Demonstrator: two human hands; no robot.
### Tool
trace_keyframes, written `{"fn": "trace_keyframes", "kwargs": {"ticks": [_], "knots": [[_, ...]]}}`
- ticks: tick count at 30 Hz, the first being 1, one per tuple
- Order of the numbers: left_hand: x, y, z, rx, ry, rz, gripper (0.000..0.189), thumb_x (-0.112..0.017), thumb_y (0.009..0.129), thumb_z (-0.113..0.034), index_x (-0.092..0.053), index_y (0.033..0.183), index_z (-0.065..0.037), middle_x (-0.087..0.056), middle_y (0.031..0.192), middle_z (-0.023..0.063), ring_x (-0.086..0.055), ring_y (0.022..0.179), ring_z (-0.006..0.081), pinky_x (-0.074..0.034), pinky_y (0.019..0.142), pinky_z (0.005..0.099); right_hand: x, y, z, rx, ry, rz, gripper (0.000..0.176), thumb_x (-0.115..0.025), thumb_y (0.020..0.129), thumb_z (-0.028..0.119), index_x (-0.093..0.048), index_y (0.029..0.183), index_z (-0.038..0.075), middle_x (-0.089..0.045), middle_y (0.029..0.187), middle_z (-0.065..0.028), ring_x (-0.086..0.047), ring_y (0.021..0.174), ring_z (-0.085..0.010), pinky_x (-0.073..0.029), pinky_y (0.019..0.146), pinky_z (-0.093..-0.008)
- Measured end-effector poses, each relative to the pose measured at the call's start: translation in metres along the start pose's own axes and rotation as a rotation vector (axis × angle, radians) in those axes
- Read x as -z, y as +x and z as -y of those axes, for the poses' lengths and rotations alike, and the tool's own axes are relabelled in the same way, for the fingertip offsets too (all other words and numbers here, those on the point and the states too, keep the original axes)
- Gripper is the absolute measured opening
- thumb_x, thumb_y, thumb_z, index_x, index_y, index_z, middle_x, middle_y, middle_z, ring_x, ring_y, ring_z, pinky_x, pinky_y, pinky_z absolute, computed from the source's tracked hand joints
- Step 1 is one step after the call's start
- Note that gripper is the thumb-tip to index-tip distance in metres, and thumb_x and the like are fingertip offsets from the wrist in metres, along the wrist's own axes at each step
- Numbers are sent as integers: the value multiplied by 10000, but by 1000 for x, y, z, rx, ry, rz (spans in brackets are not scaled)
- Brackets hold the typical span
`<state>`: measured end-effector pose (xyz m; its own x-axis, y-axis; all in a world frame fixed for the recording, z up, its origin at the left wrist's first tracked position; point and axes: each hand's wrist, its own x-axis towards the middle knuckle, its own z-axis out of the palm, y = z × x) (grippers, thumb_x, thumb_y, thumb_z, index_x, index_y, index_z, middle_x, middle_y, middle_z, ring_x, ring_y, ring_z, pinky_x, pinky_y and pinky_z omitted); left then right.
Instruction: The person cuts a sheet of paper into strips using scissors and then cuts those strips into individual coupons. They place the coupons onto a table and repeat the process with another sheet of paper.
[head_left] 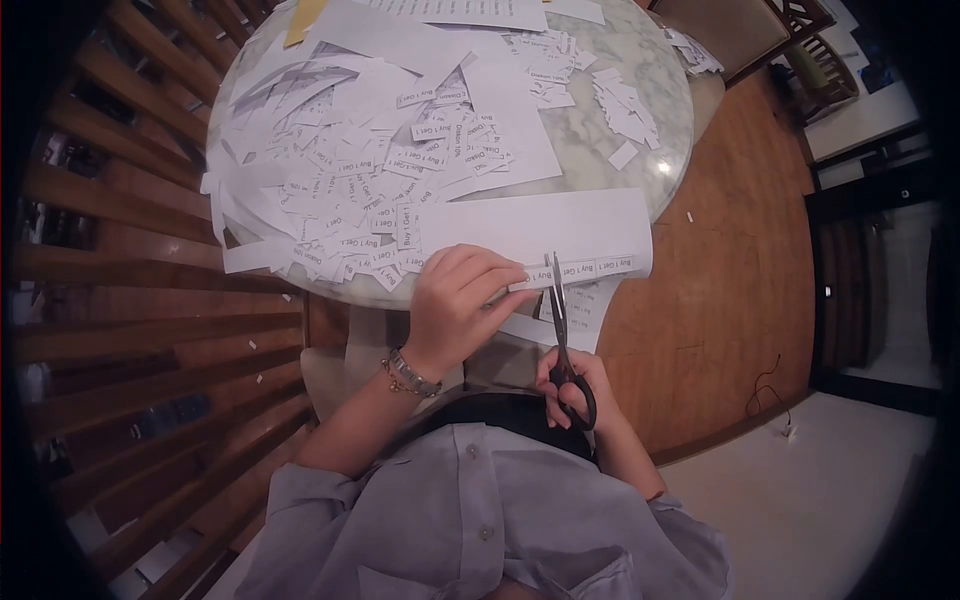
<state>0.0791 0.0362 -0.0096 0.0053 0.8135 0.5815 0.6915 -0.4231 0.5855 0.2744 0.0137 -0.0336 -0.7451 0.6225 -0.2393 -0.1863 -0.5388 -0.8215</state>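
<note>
My left hand (462,305), with a bracelet at the wrist, pinches the left end of a printed paper strip (606,267) near the table's front edge. "Buy 1 Get 1" repeats along the strip. My right hand (580,384) grips a pair of black-handled scissors (560,335), fingers through the loops. The blades point away from me and cross the strip just right of my left fingertips; whether they are parted is hard to make out. Behind the strip lies a blank white sheet (545,218). Another printed sheet (585,310) hangs below the strip, partly hidden by the scissors.
Many small cut slips (345,190) pile up on the left of the round marble table (645,95). A smaller heap of slips (625,108) sits at the right, with larger sheets (390,35) at the back. Wooden slats (150,260) stand on the left.
</note>
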Motion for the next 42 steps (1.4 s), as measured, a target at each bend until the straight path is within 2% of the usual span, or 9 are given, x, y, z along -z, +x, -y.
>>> {"fn": "trace_keyframes", "kwargs": {"ticks": [11, 26, 28, 30, 31, 33, 37, 39, 42], "knots": [[0, -1, 1, 9, -7, 3, 175, -709, 565, -114, -602, 701, -86, -597, 731, 10, -547, 676, 169, -389, 610, 279, 2, 2, -1, 53, 30, 34, 337, -591, 761, 284, -431, 827, -5, -436, 583, -23, -430, 350, -76, -420, 368, -214], [1, 0, 1, 54, -30, 13, 173, -706, 563, -108, -598, 694, -77, -593, 730, 17, -548, 693, 182, -394, 615, 282, -2, -6, 6, -115, -86, -82, 348, -648, 715, 269, -456, 793, -11, -437, 522, -10, -444, 352, -79, -402, 358, -207], [3, 3, 2, 68, -39, 18, 172, -702, 567, -109, -597, 699, -74, -592, 734, 19, -548, 701, 185, -393, 616, 282, 0, -16, 7, 40, -197, -16, 402, -685, 674, 290, -469, 821, -16, -443, 526, -4, -461, 372, -83, -395, 377, -195], [6, 8, 3, 68, -52, 76, 166, -692, 587, -109, -593, 712, -60, -590, 755, 29, -546, 720, 190, -405, 626, 283, 19, -21, 3, 427, -319, -170, 397, -667, 681, 273, -489, 863, -32, -414, 509, -8, -478, 386, -97, -386, 383, -195], [7, 9, 4, 70, -47, 72, 166, -692, 587, -109, -593, 712, -60, -590, 755, 29, -546, 720, 190, -405, 626, 283, 8, -18, 19, 380, -142, -549, 345, -593, 743, 249, -482, 904, -35, -410, 525, -9, -465, 371, -95, -389, 378, -198], [6, 13, 9, 39, -138, 140, 149, -675, 614, -103, -591, 723, -47, -588, 780, 39, -544, 741, 194, -422, 644, 283, 26, -5, 39, 561, -119, -642, 277, -532, 782, 207, -471, 918, -26, -430, 573, -13, -431, 350, -90, -386, 362, -197], [10, 19, 16, 12, -188, 145, 118, -653, 645, -89, -590, 730, -38, -586, 795, 45, -544, 749, 198, -434, 658, 285, 53, 30, 43, 388, -252, -755, 351, -519, 797, 285, -455, 974, -11, -428, 613, -11, -364, 362, -52, -345, 362, -186], [14, 18, 19, -14, -250, 207, 93, -633, 668, -75, -593, 743, -39, -593, 825, 45, -550, 779, 197, -438, 681, 286, 52, 41, 41, 335, -51, -605, 281, -537, 777, 238, -468, 917, 5, -445, 619, -24, -347, 352, -59, -338, 357, -191], [19, 12, 21, -3, -261, 213, 95, -621, 679, -69, -594, 766, -41, -595, 891, 51, -545, 843, 200, -438, 720, 288, 59, 49, 35, 377, -31, -630, 216, -549, 752, 164, -430, 865, 25, -466, 614, -42, -352, 343, -87, -377, 363, -227]]}}
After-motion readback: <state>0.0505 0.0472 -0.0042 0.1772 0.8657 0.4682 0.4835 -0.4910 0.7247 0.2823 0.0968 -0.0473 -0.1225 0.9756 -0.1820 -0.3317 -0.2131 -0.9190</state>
